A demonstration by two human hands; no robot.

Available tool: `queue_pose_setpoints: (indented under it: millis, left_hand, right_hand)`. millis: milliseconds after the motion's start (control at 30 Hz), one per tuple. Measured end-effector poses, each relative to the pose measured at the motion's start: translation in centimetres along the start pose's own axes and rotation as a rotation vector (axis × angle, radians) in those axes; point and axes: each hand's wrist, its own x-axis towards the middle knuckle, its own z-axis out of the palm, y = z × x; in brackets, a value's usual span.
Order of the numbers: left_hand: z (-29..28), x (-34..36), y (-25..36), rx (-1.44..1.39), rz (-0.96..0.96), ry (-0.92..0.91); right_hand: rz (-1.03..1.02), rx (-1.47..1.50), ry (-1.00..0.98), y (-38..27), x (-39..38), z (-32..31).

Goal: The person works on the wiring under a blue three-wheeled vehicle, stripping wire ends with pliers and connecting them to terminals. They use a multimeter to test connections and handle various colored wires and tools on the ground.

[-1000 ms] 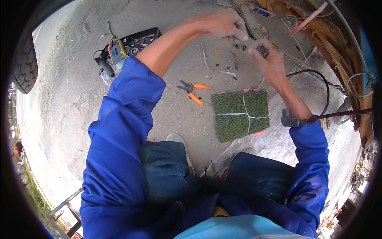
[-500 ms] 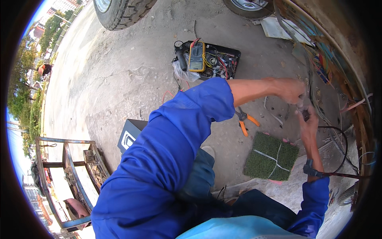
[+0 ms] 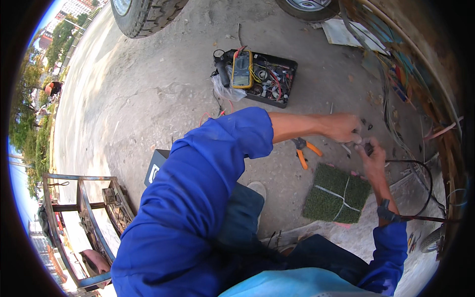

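My left hand (image 3: 344, 127) reaches across to the right with its fingers closed in a pinch; what they hold, if anything, is too small to make out. Just below it, my right hand (image 3: 373, 157) grips a small dark rounded part (image 3: 368, 148) between thumb and fingers, and the fingertips of both hands nearly meet. Orange-handled pliers (image 3: 307, 151) lie on the ground left of the hands. Under them, nearer me, sits a square green artificial-turf pad (image 3: 336, 194) tied crosswise with a pale strip.
Farther off, a black tray (image 3: 280, 101) of small parts carries a yellow multimeter (image 3: 242, 70) and a plastic bag. Loose cables (image 3: 387, 116) run along a rusty frame at right. A dark box (image 3: 157, 166), a metal rack (image 3: 81, 190) and large tires (image 3: 153, 20) stand around.
Both hands have shifted left and a little toward me, away from the cables, with the small dark part still in my right hand.
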Motion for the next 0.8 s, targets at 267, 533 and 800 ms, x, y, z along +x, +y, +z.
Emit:
queue_pose_setpoints:
  millis: [267, 533, 800]
  left_hand:
    - [1.3, -2.4, -1.6, -0.171, -0.230, -0.058]
    - [3.9, -3.8, -11.5, 0.239, -0.413, 0.015]
    - [6.2, -2.2, -19.6, 0.155, -0.623, 0.364]
  right_hand:
    - [0.078, -0.145, -0.094, 0.4, -0.3, 1.7]
    - [0.195, -0.220, -0.146, 2.5, -1.2, 1.9]
    - [0.192, -0.254, -0.322, 4.3, -2.7, 1.4]
